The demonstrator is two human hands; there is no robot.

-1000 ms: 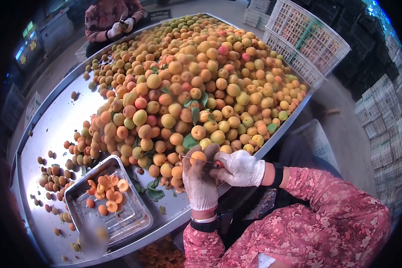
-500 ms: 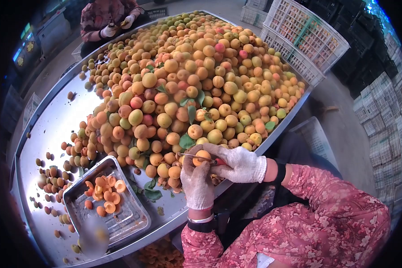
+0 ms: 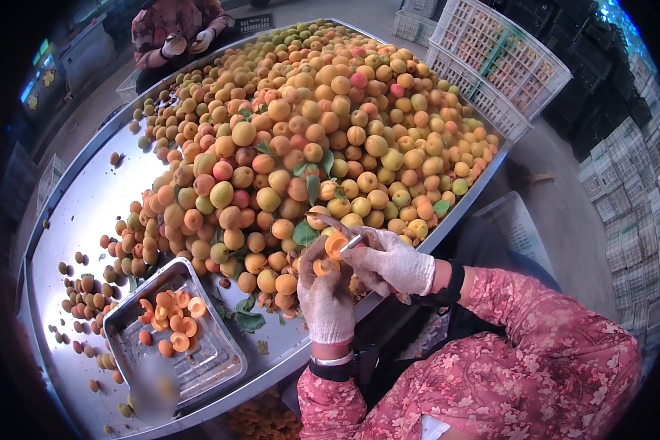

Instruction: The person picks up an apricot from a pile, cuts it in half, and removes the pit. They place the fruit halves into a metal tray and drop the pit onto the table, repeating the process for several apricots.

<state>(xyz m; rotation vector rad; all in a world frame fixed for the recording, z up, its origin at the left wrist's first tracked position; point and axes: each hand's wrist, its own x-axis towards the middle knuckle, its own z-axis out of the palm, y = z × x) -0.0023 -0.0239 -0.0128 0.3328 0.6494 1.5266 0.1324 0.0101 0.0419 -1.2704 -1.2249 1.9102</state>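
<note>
My left hand (image 3: pixel 325 297), in a white work glove with stained fingers, holds a cut-open apricot (image 3: pixel 336 246) over the table's near edge. Its orange inside shows, and a second cut piece (image 3: pixel 322 268) sits lower against the same fingers. Close on the right, my gloved right hand (image 3: pixel 390 262) is closed round a small knife (image 3: pixel 353 243), its blade pointing up and left beside the fruit. Most of the knife's handle is hidden in the glove. Left of my hands, a metal tray (image 3: pixel 224 361) holds several apricot halves (image 3: pixel 177 320).
A large heap of whole apricots (image 3: pixel 308 132) with a few leaves covers much of the metal table (image 3: pixel 99 198). Across it, a person (image 3: pixel 176 33) in gloves handles something small. White plastic crates (image 3: pixel 502 55) stand at the back right. A blurred spot (image 3: pixel 154 389) covers the tray's near corner.
The apricot was whole with the blade across it; now it is parted and its inside shows. My right hand has turned, and the knife blade has swung up off the fruit.
</note>
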